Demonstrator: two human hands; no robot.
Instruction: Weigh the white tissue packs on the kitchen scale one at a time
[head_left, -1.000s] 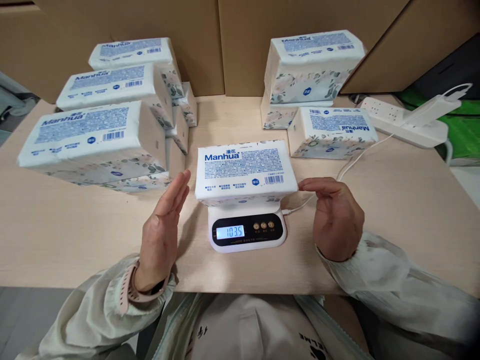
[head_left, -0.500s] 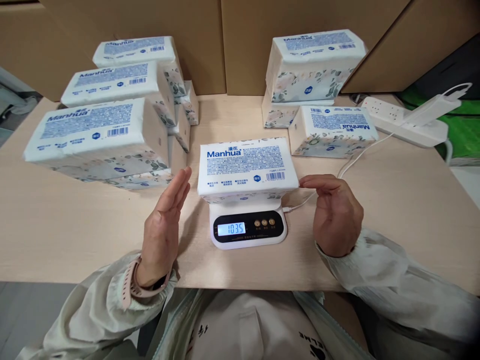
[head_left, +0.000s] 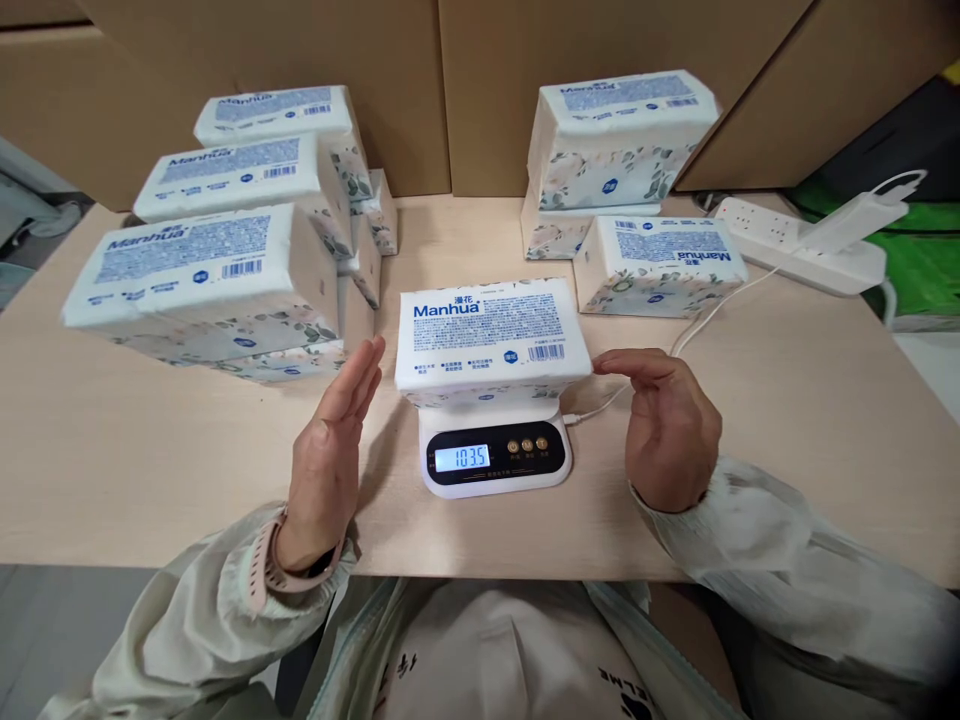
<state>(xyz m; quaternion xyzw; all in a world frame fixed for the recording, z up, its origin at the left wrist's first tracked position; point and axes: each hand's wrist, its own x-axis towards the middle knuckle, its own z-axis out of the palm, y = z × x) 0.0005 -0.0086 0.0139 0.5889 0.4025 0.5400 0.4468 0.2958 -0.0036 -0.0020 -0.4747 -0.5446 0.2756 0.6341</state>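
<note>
A white and blue tissue pack marked Manhua [head_left: 491, 335] lies flat on a white kitchen scale [head_left: 495, 490], whose lit display reads 103.5. To the left of the pack, my left hand [head_left: 330, 460] is held upright, fingers stretched out, a gap between it and the pack. On the other side, my right hand [head_left: 667, 430] has its fingers extended toward the pack's right edge, the fingertips very near it; whether they touch is unclear. Neither hand holds anything.
Stacked tissue packs [head_left: 202, 270] stand at the left. More packs [head_left: 622, 150] are at the back right, beside a white power strip [head_left: 795, 245]. A white cable [head_left: 720, 305] runs to the scale. Brown cardboard [head_left: 525, 100] rises behind the table [head_left: 187, 450].
The view has shifted slightly. Both hands keep nearly the same pose beside the pack, and the display reading is the same.
</note>
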